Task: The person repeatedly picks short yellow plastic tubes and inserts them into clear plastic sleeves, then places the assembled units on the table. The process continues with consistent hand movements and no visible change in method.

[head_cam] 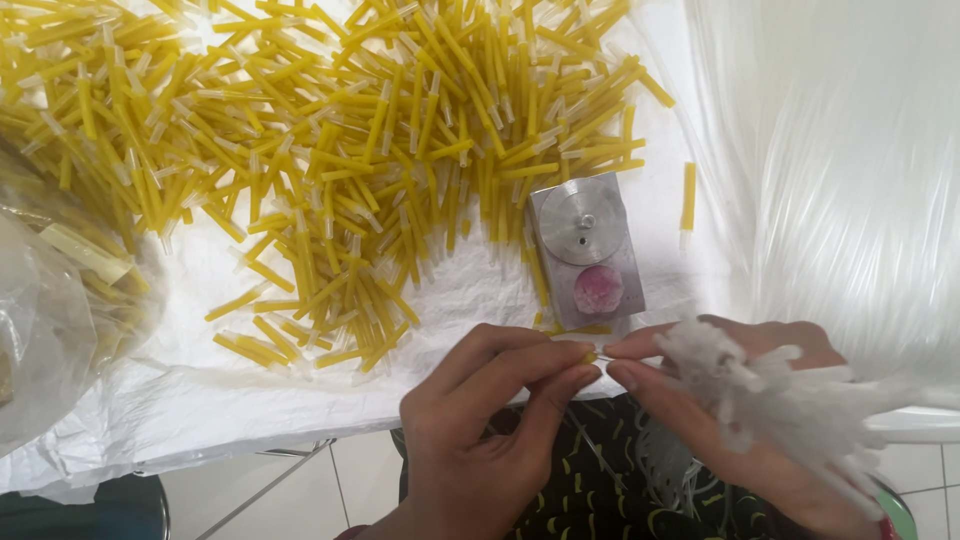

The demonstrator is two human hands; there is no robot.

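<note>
My left hand [490, 420] pinches a short yellow tube [590, 356] between thumb and fingers at the table's near edge. My right hand [720, 400] meets it fingertip to fingertip and also holds a bunch of white fuzzy strands [770, 390] that fans out to the right. Just beyond the fingertips lies a small grey metal block [585, 250] with a round metal disc and a pink round pad on top.
A large heap of yellow tubes [330, 150] with clear tips covers the white plastic sheet [200, 390] on the table. A clear bag of more yellow tubes [60, 290] sits at the left. Bundled translucent white strands [850, 150] fill the right. One stray tube [688, 200] lies beside the block.
</note>
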